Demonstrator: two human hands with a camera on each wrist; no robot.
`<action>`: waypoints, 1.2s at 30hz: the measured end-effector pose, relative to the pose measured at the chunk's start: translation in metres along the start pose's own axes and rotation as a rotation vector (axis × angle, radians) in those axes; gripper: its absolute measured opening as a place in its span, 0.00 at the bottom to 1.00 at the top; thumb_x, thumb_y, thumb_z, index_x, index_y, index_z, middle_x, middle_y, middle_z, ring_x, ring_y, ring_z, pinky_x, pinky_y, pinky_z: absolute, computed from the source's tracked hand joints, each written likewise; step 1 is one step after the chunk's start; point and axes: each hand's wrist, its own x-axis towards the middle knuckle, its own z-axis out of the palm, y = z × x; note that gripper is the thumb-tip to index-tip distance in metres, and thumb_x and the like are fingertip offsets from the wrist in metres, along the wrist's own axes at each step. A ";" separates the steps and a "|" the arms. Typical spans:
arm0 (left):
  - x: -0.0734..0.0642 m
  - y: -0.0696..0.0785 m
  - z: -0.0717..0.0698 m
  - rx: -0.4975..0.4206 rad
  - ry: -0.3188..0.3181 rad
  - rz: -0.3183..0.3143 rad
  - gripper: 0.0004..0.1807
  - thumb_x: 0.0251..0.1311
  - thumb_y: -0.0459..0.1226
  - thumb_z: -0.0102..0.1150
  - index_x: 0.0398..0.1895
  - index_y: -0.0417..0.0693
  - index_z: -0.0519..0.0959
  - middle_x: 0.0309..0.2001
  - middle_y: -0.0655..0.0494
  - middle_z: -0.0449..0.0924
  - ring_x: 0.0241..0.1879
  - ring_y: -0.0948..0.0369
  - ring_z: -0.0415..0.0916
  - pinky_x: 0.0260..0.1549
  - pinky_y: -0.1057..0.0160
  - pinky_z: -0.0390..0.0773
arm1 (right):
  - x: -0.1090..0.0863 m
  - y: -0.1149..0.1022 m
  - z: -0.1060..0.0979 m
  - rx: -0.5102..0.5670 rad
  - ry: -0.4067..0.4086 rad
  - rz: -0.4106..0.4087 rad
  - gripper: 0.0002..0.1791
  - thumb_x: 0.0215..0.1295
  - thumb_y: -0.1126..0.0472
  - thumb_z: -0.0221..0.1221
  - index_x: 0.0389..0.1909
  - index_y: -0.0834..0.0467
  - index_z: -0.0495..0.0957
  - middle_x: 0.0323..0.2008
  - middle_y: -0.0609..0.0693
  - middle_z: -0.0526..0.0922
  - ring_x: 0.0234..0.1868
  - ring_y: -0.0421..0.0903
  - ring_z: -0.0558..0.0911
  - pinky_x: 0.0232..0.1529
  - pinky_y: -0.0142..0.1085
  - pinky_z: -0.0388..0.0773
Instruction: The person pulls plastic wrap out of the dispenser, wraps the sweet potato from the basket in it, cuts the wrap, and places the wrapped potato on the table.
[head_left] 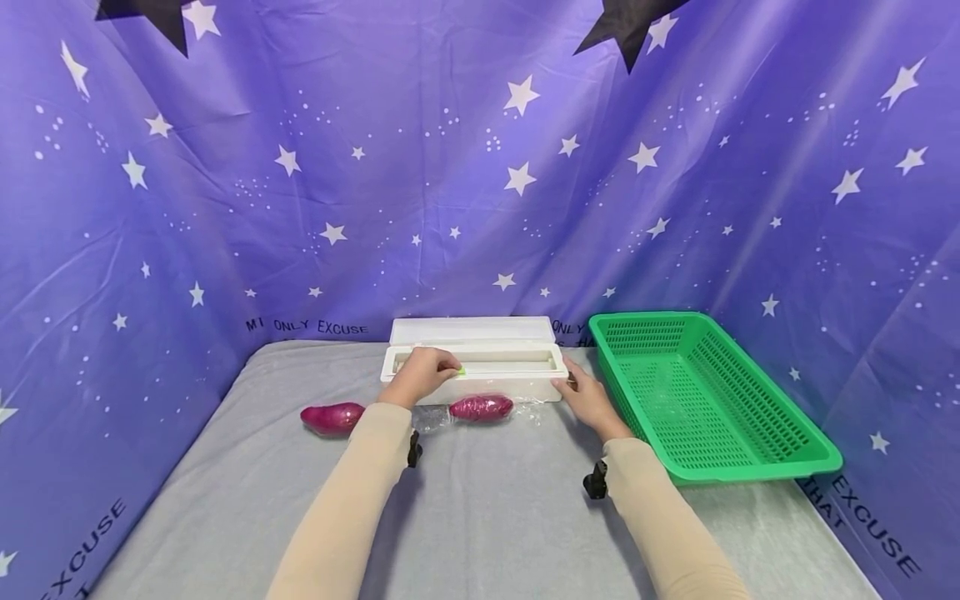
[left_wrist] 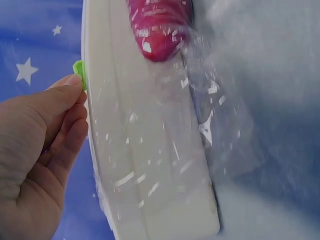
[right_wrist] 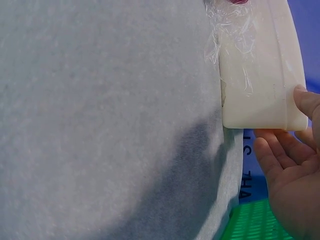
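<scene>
A long white cling film dispenser (head_left: 510,387) lies on the table with its lid (head_left: 471,330) raised behind it. My left hand (head_left: 424,372) pinches a small green slider (left_wrist: 80,74) at the dispenser's edge between thumb and finger. At the right end of the box, my right hand (head_left: 588,398) grips it, with the thumb (right_wrist: 306,100) on the edge and the fingers against the end face. Clear film (left_wrist: 150,150) hangs over the front. A purple sweet potato (head_left: 482,407) wrapped in film lies before the box. Another purple sweet potato (head_left: 330,418) lies to its left, partly behind my left sleeve.
To the right stands a green plastic basket (head_left: 750,478) with slotted walls, close to my right forearm. A grey cloth (head_left: 495,517) covers the table. Purple curtains (head_left: 450,183) with white stars enclose the back and sides.
</scene>
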 end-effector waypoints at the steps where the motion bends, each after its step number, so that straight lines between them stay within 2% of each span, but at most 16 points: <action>1: 0.001 0.002 0.002 -0.011 0.000 0.004 0.03 0.62 0.32 0.67 0.38 0.45 0.88 0.35 0.54 0.87 0.36 0.61 0.83 0.42 0.62 0.82 | 0.000 0.000 0.000 0.000 -0.002 0.001 0.35 0.76 0.57 0.56 0.75 0.67 0.56 0.56 0.69 0.79 0.56 0.62 0.80 0.56 0.54 0.75; 7: 0.009 0.009 0.015 -0.045 0.010 0.035 0.03 0.62 0.31 0.67 0.37 0.43 0.88 0.36 0.53 0.87 0.37 0.59 0.83 0.43 0.62 0.82 | 0.000 -0.001 -0.001 0.015 -0.008 0.012 0.35 0.76 0.56 0.56 0.76 0.65 0.55 0.57 0.69 0.79 0.56 0.62 0.80 0.54 0.53 0.77; 15: 0.013 0.015 0.021 -0.042 0.009 0.025 0.04 0.62 0.32 0.67 0.38 0.44 0.88 0.36 0.53 0.87 0.38 0.59 0.83 0.43 0.63 0.82 | 0.000 -0.002 -0.001 0.021 0.000 0.022 0.35 0.76 0.55 0.56 0.76 0.65 0.56 0.56 0.68 0.79 0.56 0.61 0.80 0.54 0.52 0.76; 30: 0.026 0.044 0.035 -0.025 -0.022 0.007 0.05 0.64 0.32 0.65 0.40 0.44 0.88 0.38 0.53 0.87 0.40 0.60 0.83 0.44 0.64 0.81 | 0.000 0.003 0.001 0.028 0.002 0.020 0.35 0.75 0.55 0.57 0.76 0.64 0.57 0.56 0.68 0.80 0.55 0.61 0.80 0.54 0.52 0.77; 36: 0.031 0.052 0.039 -0.004 -0.016 0.019 0.04 0.64 0.32 0.66 0.38 0.45 0.88 0.37 0.54 0.87 0.39 0.60 0.83 0.44 0.65 0.81 | 0.000 0.003 0.001 0.009 0.009 0.022 0.35 0.75 0.55 0.57 0.76 0.64 0.57 0.55 0.67 0.80 0.55 0.60 0.80 0.54 0.52 0.76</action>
